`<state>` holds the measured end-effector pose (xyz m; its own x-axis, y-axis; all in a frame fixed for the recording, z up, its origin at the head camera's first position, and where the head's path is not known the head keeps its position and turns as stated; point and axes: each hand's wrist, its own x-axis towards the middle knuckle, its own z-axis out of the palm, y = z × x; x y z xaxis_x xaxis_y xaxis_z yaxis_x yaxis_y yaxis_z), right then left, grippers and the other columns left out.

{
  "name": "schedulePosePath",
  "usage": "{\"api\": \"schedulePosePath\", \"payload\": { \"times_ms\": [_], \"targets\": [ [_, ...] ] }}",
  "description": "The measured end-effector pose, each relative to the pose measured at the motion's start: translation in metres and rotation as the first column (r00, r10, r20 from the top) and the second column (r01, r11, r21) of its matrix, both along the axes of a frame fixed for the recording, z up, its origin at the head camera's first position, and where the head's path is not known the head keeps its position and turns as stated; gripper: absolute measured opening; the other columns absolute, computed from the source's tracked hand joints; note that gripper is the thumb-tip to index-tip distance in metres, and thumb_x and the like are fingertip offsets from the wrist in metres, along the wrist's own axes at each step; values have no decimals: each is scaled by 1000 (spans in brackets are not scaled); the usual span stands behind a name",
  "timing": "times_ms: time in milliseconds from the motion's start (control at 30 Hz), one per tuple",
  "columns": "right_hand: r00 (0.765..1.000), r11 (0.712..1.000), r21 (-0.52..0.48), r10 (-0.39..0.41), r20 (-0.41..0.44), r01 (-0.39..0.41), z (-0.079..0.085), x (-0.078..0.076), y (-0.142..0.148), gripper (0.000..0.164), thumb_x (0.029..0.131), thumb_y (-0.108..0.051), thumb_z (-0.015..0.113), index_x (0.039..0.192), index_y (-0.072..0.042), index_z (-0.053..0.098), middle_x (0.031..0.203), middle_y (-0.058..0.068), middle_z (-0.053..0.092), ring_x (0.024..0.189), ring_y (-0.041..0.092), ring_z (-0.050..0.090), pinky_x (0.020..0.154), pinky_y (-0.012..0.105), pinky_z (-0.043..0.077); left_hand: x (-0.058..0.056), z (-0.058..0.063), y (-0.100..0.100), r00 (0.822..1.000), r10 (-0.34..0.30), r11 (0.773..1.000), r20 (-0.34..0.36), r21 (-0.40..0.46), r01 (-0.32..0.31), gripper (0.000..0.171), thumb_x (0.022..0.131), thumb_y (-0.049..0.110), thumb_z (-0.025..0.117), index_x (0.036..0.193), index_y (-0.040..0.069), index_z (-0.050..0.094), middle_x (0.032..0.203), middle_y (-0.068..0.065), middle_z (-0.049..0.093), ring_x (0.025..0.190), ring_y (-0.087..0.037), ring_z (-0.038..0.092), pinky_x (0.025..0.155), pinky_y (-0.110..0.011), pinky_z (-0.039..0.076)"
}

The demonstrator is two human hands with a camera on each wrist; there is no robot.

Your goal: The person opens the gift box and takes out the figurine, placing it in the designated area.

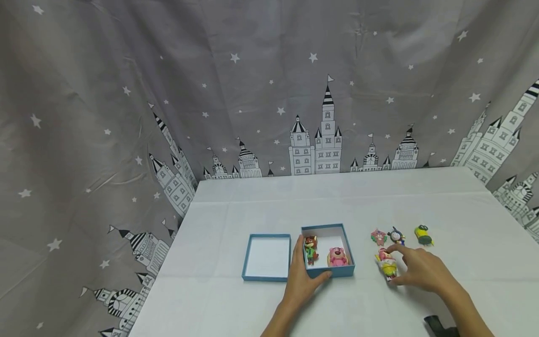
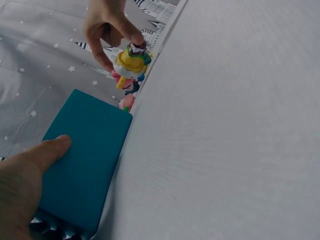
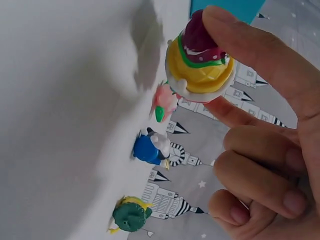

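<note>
The left hand (image 1: 301,275) and left forearm (image 1: 281,314) are bare, as are the right hand (image 1: 423,270) and right forearm (image 1: 463,304). The fingernails (image 3: 295,203) are short. A black, blunt-ended piece (image 1: 438,325) shows beside the right forearm.

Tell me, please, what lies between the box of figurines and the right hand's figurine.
In the head view, only bare white tabletop lies between the box and the yellow-clad figurine.

the head view looks forward and down over the white surface (image 1: 219,304); both wrist views, tilted and close, share the yellow-and-pink toy figurine (image 3: 202,75).
</note>
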<state>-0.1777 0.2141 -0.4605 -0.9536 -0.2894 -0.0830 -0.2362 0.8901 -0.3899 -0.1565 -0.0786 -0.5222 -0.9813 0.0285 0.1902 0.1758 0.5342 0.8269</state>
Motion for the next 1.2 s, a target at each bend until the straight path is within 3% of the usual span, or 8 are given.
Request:
{"api": "schedulePosePath", "payload": {
  "times_ms": [733, 1200],
  "targets": [
    [1000, 1000, -20, -2, 22, 2, -9, 8, 3, 80, 54, -48, 84, 119, -15, 53, 70, -2, 49, 59, 15, 41, 46, 29, 33, -1, -1, 0, 1000, -3, 1000, 0, 9, 3, 106, 71, 46, 76, 149, 16, 10, 152, -3, 17, 136, -27, 22, 107, -47, 26],
    [998, 1000, -25, 8, 61, -6, -10, 7, 7, 84, 53, -40, 87, 123, -15, 50, 69, -1, 48, 58, 15, 40, 47, 29, 31, -1, -1, 0, 1000, -2, 1000, -16, 0, 2, 107, 70, 47, 76, 149, 14, 11, 152, -3, 18, 136, -26, 23, 107, -45, 26]
  ]
}}
